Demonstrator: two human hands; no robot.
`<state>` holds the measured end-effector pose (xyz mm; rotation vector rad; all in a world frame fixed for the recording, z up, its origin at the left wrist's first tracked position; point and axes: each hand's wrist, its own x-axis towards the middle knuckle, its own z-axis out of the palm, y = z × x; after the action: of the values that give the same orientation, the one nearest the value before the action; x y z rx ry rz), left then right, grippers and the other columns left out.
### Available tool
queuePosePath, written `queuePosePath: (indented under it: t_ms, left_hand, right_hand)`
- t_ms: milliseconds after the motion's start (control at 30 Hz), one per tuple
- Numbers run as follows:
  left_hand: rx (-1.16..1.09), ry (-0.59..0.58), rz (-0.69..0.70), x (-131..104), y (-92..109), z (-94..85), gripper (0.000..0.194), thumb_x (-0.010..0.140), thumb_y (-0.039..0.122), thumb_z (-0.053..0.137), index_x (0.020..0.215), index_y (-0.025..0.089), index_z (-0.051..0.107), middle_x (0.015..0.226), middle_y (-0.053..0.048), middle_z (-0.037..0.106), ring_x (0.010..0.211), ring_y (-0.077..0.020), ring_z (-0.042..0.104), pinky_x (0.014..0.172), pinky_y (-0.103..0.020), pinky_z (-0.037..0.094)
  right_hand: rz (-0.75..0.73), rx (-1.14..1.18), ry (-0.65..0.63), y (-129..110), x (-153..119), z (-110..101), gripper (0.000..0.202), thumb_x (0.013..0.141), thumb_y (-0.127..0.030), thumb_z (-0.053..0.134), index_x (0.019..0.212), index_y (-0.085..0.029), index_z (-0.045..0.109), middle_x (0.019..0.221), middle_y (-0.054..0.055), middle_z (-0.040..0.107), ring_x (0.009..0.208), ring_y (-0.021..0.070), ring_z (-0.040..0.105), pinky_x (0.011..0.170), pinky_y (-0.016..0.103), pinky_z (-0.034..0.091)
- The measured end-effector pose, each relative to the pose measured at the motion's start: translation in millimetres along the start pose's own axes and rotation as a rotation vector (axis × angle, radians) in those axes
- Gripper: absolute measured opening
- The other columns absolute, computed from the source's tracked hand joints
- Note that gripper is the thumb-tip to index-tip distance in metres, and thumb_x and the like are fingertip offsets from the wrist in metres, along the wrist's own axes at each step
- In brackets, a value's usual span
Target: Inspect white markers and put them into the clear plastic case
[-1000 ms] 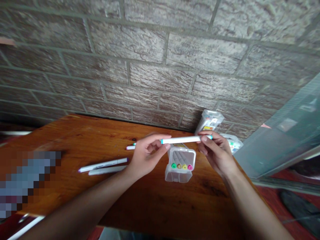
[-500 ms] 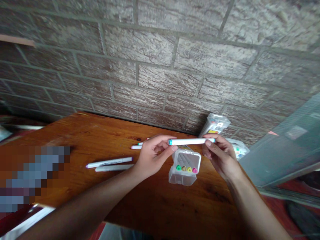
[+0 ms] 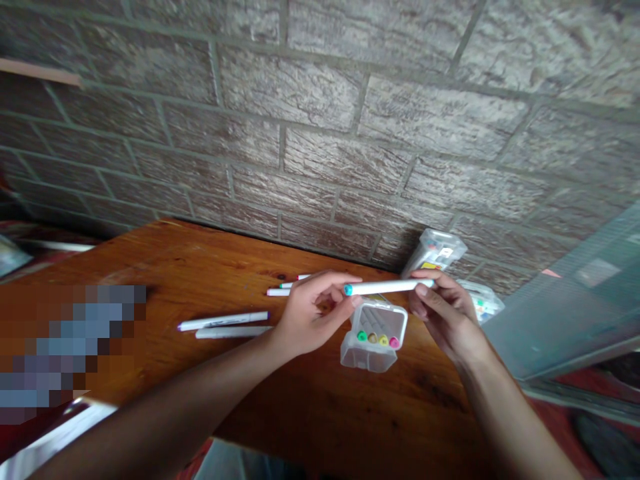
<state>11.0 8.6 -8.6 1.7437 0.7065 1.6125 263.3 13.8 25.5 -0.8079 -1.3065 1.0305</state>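
A white marker with blue ends [image 3: 387, 287] is held level above the table between my two hands. My left hand [image 3: 315, 313] pinches its left end between thumb and fingers. The right end sits in the closed fingers of my right hand [image 3: 443, 307]. Beneath the marker stands a clear plastic case [image 3: 370, 357] with its lid open; green, brown, yellow and pink marker ends show in it. Left of my left hand lie a purple-tipped marker [image 3: 223, 321] and a white marker [image 3: 233, 332], with several more partly hidden behind that hand.
The wooden table [image 3: 165, 267] meets a stone-block wall [image 3: 310, 160]. Near the wall at right stand a clear case [image 3: 440, 250] and another clear container [image 3: 483, 300]. A glass panel [image 3: 570, 287] rises on the right. A pixelated patch covers the left side.
The view has shifted slightly, so the table things appear a little further right. Both hands still hold the marker, which is tilted slightly more.
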Motion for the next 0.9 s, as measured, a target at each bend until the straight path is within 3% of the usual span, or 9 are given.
queuePosePath:
  t_ms: [333,400,533,600,733,900]
  left_hand:
    - [0.047,-0.021,-0.061,3,-18,-3.9,0.029,0.099,0.041,0.072,0.115,0.018,0.077,0.081,-0.004,0.073,0.07,-0.0163,0.067,0.068,-0.026,0.054]
    - [0.083,-0.022,-0.055,3,-20,-4.4,0.029,0.098,0.041,0.073,0.113,0.017,0.078,0.082,-0.004,0.074,0.07,-0.0157,0.066,0.065,-0.024,0.051]
    - [0.123,-0.046,-0.023,4,-22,-4.6,0.028,0.097,0.041,0.075,0.11,0.017,0.079,0.097,-0.008,0.079,0.073,-0.0154,0.068,0.067,-0.024,0.052]
    - [0.133,-0.048,0.008,5,-23,-4.7,0.027,0.098,0.041,0.075,0.111,0.017,0.08,0.102,-0.01,0.08,0.074,-0.0153,0.068,0.067,-0.024,0.053]
    - [0.137,-0.056,0.054,7,-20,-5.3,0.027,0.098,0.039,0.075,0.11,0.016,0.081,0.099,-0.01,0.08,0.07,-0.014,0.067,0.063,-0.022,0.051]
    - [0.144,-0.077,0.088,8,-17,-5.1,0.024,0.1,0.037,0.073,0.11,0.017,0.081,0.099,-0.01,0.081,0.069,-0.0133,0.067,0.063,-0.022,0.052]
  right_hand:
    - [-0.115,-0.152,0.042,-15,-9,-11,0.024,0.081,-0.035,0.095,0.101,-0.026,0.085,0.064,-0.001,0.068,0.052,0.0121,0.051,0.047,0.025,0.036]
    - [-0.202,-0.27,0.047,-28,-17,-2,0.02,0.082,-0.032,0.093,0.099,-0.027,0.086,0.071,0.001,0.074,0.052,0.0118,0.053,0.045,0.024,0.036]
    - [-0.354,-0.498,0.008,-59,-36,25,0.015,0.084,-0.024,0.089,0.098,-0.027,0.085,0.083,0.004,0.081,0.064,0.0184,0.068,0.054,0.029,0.053]
    - [-0.433,-0.636,-0.021,-70,-45,36,0.014,0.087,-0.023,0.086,0.101,-0.026,0.085,0.082,0.005,0.081,0.062,0.0178,0.068,0.051,0.029,0.051]
    - [-0.573,-0.81,-0.158,-82,-56,48,0.017,0.093,-0.021,0.08,0.109,-0.026,0.082,0.087,0.004,0.083,0.065,0.0181,0.073,0.059,0.03,0.058]
    - [-0.615,-0.851,-0.192,-88,-62,52,0.017,0.095,-0.019,0.078,0.111,-0.025,0.079,0.093,0.004,0.084,0.066,0.0164,0.073,0.061,0.029,0.059]
